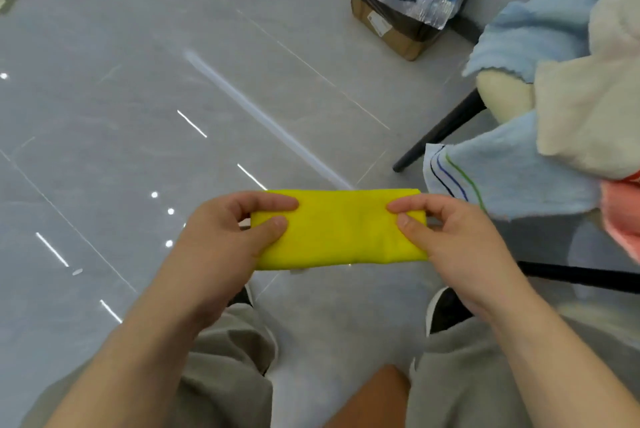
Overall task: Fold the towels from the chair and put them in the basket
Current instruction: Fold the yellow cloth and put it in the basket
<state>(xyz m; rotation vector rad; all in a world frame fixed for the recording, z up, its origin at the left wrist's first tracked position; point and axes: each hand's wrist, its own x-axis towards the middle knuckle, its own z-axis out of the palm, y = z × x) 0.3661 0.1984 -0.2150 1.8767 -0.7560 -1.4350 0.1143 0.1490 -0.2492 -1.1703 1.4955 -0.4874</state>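
Fingers (273, 203) of my left hand (225, 240) and right hand (460, 240) pinch the yellow towel (339, 230) by its ends — folded flat; chair (446, 126) just right of it.

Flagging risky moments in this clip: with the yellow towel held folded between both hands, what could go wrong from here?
The yellow towel is pinched only at its ends by the left hand and right hand, in mid-air, so its layers could slip open. The striped blue towel hangs off the chair edge and might slide to the floor.
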